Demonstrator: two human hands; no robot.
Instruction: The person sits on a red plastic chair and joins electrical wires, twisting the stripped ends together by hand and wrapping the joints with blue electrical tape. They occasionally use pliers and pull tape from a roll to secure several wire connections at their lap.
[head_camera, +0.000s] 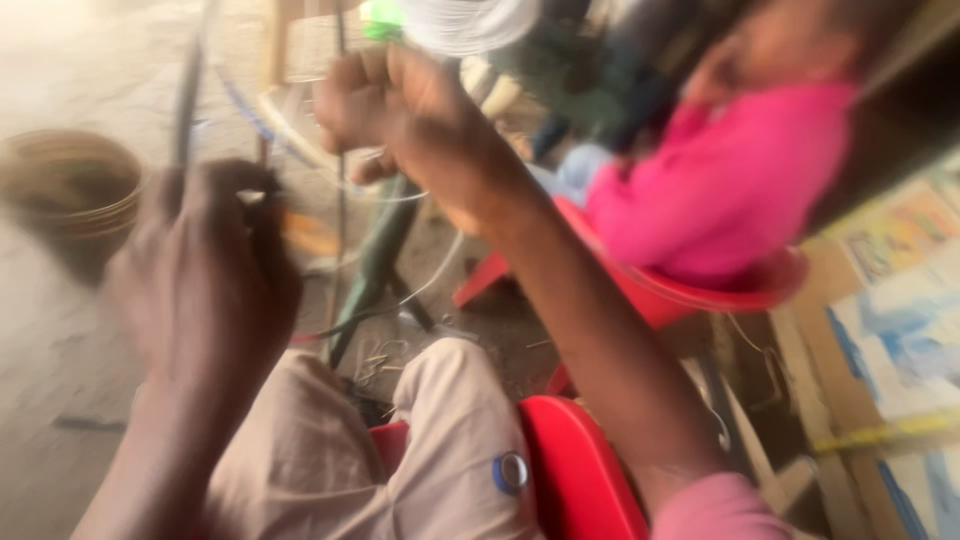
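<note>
The picture is strongly blurred. My left hand is raised at the left with its fingers closed around a thin dark rod that rises toward the top edge. My right hand is stretched forward at the upper middle, fisted on a thin pale strand that curves down below it. A hoop-like frame of pale and blue strands stands between the two hands. My legs in light trousers rest on a red plastic seat.
A round woven basket sits on the sandy ground at the left. Another person in a pink top sits on a red chair at the right. Wooden boards and a painted panel stand at the far right.
</note>
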